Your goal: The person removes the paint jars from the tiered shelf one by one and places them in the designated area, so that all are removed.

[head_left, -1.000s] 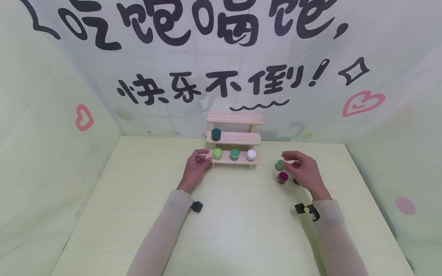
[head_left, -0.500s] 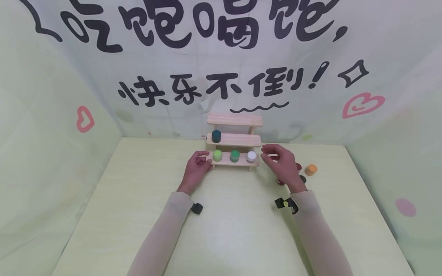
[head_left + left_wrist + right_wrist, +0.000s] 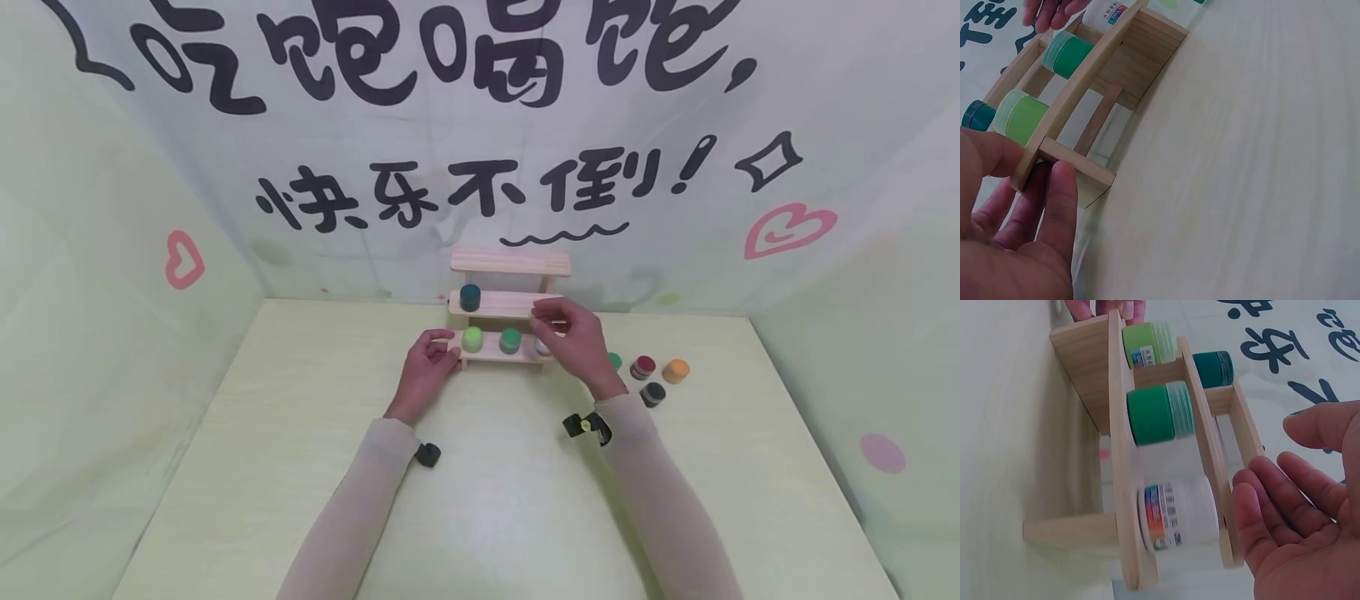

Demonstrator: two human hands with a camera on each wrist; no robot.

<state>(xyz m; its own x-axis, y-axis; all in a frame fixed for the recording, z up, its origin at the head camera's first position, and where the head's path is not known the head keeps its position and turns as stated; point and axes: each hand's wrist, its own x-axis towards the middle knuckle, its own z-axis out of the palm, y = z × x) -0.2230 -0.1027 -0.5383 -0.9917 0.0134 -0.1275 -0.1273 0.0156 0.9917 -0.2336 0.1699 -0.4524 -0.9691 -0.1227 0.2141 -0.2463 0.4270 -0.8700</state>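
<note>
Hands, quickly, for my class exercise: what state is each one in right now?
Left hand: closed, holding the left end of the wooden rack.
Right hand: open, loosely curved near the rack, with nothing visible in it.

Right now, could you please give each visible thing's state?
Pale wooden tiered rack, upright
White plastic jar, upright
Lime plastic jar, lidded
Green plastic rack jar, lidded
Teal plastic jar, lidded
Orange jar, upright
Maroon jar, upright
Black jar, upright
Green table jar, partly hidden
Left hand, gripping rack
Right hand, empty
</note>
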